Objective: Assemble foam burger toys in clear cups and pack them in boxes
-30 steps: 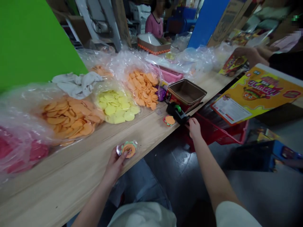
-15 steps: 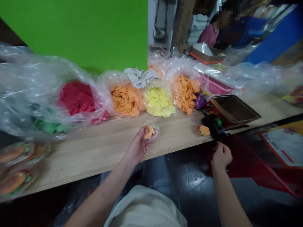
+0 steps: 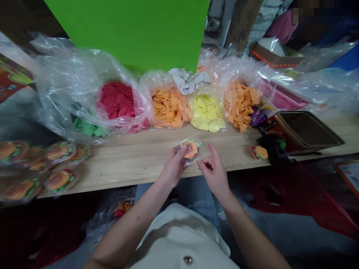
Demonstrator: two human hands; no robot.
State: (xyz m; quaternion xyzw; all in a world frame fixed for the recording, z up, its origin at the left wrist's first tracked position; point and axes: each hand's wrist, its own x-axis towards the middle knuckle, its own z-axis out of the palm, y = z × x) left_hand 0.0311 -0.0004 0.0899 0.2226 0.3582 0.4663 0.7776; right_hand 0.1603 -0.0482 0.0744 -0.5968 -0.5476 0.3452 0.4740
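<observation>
My left hand (image 3: pixel 174 166) grips a small clear bag with a stacked foam burger (image 3: pixel 190 150) inside, held just over the front edge of the wooden table (image 3: pixel 140 157). My right hand (image 3: pixel 213 170) is right beside the bag, thumb and forefinger pinched together at its lower corner, the other fingers raised. What the pinch holds is too small to see. Another foam burger (image 3: pixel 259 152) lies unbagged on the table to the right, next to a black tape dispenser (image 3: pixel 271 146).
Open plastic bags of foam discs line the back: green (image 3: pixel 88 129), red (image 3: pixel 117 100), orange (image 3: pixel 167 108), yellow (image 3: pixel 206 113), orange (image 3: pixel 241 100). Several bagged burgers (image 3: pixel 57 180) lie at the left. A brown tin (image 3: pixel 304 131) stands at the right. A red crate (image 3: pixel 308 209) sits below.
My right hand has left the tape dispenser and come across to the bagged burger in my left hand. The view has swung left and down.
</observation>
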